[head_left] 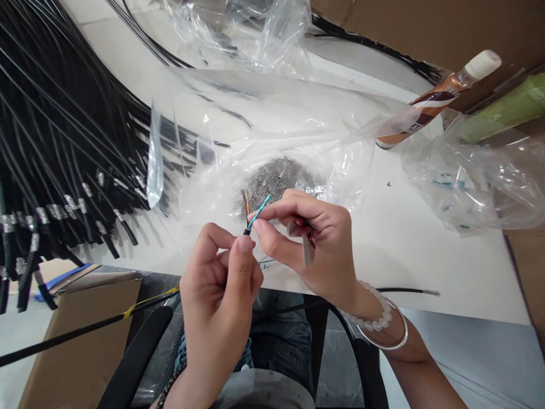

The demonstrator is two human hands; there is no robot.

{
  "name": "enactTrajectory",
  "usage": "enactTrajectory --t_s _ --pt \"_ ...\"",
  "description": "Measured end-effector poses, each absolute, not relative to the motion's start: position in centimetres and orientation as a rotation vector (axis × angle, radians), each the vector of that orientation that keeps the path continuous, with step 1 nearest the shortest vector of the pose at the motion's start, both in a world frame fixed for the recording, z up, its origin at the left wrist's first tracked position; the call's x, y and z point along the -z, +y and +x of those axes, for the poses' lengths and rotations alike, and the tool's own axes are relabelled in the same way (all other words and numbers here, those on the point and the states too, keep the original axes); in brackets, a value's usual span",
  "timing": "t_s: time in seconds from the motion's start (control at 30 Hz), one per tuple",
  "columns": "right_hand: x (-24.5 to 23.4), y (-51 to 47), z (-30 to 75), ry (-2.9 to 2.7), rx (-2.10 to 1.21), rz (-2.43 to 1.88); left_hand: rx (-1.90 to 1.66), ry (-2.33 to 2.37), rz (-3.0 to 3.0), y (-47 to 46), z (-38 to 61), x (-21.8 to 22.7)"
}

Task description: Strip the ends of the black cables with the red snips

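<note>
My left hand is closed, its thumb and forefinger pinching the end of a black cable. Thin coloured wires fan out of that cut end; orange, yellow and dark wires stand up on the left side. A light-blue wire pair, which looks twisted, leans to the right. Its base is between the thumb and forefinger of my right hand. Tucked in the right palm is a small tool with a flat grey part and a dark red part; its kind is not clear. Behind the fingertips lies a pile of fine grey wire strands on clear plastic.
Many black cables with silvery bands cover the table's left side. Clear plastic bags lie at the back and right. A brown bottle with a white cap leans at right, near a green roll-like object. Cardboard boxes stand around.
</note>
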State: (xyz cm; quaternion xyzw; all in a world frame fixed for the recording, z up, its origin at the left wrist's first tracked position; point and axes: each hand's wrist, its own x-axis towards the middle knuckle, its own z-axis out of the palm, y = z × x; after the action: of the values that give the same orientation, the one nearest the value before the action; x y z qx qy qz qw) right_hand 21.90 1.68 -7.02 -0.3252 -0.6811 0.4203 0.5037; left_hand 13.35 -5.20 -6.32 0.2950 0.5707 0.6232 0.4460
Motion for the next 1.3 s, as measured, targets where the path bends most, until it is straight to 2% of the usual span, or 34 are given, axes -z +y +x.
enactTrajectory --t_s 0.53,0.8,1.1,1.3 --pt "6.6 1.8 22.4 -1.713 -0.923 -0.710 -1.409 1.106 0.739 -5.3 11.9 6.9" --pt "6.1 2.5 23.7 -1.925 -0.751 -0.541 -1.295 1.064 0.868 -5.7 11.1 7.0" --pt "5.1 3.4 25.4 -2.116 -0.786 -0.268 -1.064 0.812 0.901 -5.0 9.7 7.2" --pt "4.4 3.2 26.1 -2.238 -0.798 -0.274 -0.893 0.670 0.881 -4.1 8.9 7.4"
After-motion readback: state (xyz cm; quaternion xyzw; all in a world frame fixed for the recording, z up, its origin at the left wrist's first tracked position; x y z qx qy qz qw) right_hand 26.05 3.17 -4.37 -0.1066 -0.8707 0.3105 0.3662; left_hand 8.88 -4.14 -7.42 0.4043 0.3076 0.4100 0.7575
